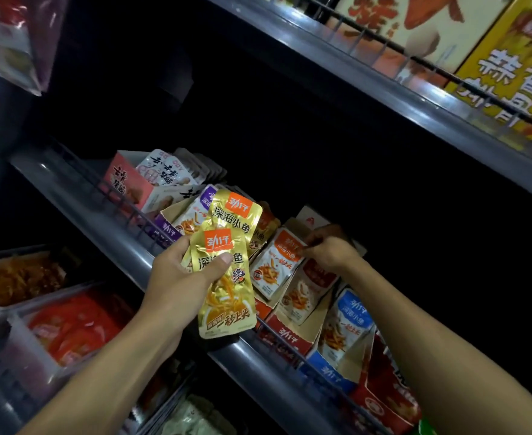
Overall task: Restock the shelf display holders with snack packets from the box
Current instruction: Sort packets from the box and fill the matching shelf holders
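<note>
1. Left hand (184, 279), centre of frame: grips a fanned bunch of gold snack packets (227, 277), thumb pressed across the front of the nearest one, fingers curled behind; at least two packets show, count behind them unclear.
2. Gold packets: long axis near vertical, leaning slightly toward upper right of frame; orange logo ends point up, sealed bottom edge of the front packet points down and overlaps the shelf rail (126, 249); printed faces toward the camera.
3. Right hand (329, 249), right of centre: fingers curled, pinching the top edge of an orange-and-white packet (275, 262); that packet stands in a cardboard display holder (289, 337) on the middle shelf, long axis running upper right to lower left, logo end up.
4. Lower right of that holder: blue holder (330, 372) with a blue-topped packet (351, 315) upright in it; further lower right, a red holder, blurred.
5. Left of the gold packets: purple holder (167, 230); pink holder (126, 183) behind it, packets leaning back.
6. Upper right of frame: large yellow boxes (509, 67) on the upper shelf.
</note>
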Demonstrator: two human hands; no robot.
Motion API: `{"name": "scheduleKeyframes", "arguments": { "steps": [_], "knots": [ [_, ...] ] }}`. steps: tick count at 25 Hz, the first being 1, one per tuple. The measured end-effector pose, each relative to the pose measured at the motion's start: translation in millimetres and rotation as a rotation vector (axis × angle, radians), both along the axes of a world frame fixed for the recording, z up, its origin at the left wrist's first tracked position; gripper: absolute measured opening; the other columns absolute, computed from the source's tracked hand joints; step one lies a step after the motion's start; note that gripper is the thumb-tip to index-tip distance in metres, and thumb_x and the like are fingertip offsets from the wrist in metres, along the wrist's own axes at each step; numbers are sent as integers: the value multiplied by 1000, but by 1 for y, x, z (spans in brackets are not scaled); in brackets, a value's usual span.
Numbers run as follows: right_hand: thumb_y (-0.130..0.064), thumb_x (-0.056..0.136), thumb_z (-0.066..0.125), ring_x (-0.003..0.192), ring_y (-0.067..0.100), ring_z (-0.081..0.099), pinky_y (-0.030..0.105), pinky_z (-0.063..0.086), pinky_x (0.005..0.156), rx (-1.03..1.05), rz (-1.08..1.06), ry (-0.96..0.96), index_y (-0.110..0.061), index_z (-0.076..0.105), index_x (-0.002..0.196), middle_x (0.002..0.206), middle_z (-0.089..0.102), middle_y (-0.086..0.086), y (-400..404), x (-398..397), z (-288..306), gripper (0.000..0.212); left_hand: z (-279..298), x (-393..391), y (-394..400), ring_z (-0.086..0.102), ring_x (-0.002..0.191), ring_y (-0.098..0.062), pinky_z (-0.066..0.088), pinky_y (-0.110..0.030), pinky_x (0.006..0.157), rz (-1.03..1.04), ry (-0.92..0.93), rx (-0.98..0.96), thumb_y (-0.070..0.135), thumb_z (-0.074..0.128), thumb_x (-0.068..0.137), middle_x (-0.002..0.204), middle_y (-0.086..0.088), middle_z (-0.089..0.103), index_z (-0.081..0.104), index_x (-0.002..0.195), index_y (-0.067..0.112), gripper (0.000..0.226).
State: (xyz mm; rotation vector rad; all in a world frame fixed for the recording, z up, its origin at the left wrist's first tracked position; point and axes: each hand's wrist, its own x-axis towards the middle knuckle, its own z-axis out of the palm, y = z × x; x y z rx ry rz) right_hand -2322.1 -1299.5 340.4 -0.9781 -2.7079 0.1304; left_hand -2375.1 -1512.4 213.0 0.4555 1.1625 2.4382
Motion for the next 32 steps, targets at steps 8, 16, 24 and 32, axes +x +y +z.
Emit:
{"name": "scheduleKeyframes", "arguments": {
  "steps": [8, 16, 24, 32],
  "knots": [
    [-22, 87, 70, 86, 13, 59, 28, 51, 74, 193, -11, -78, -31, 68, 85, 100, 64, -4, 21, -18, -11, 9, -6, -8, 3, 75, 80, -19, 57, -39, 76, -3, -6, -15, 13, 74, 84, 88, 3, 77, 69, 97, 26, 18],
    [-26, 86, 70, 78, 15, 61, 35, 56, 75, 201, -12, 38, -29, 59, 70, 91, 67, -1, 12, -12, -13, 19, -10, -7, -1, 75, 77, -20, 57, -37, 71, 8, -3, 3, 15, 79, 78, 85, -2, 77, 70, 95, 17, 18],
    [-29, 75, 80, 50, 9, 53, 20, 38, 44, -645, 359, 239, -6, 68, 81, 65, 67, -1, -99, 26, -27, 27, -9, 10, -4, 75, 82, -22, 58, -37, 75, -47, 63, 2, 18, 83, 66, 89, -4, 77, 69, 100, 15, 37],
    [-17, 85, 73, 61, 13, 64, 20, 44, 47, -816, 224, 484, -6, 63, 104, 86, 72, 9, -90, 35, -35, 24, -17, 10, -13, 72, 82, -17, 55, -30, 71, -169, 188, -70, 7, 71, 86, 90, -4, 77, 71, 102, 17, 19]
  ]
}}
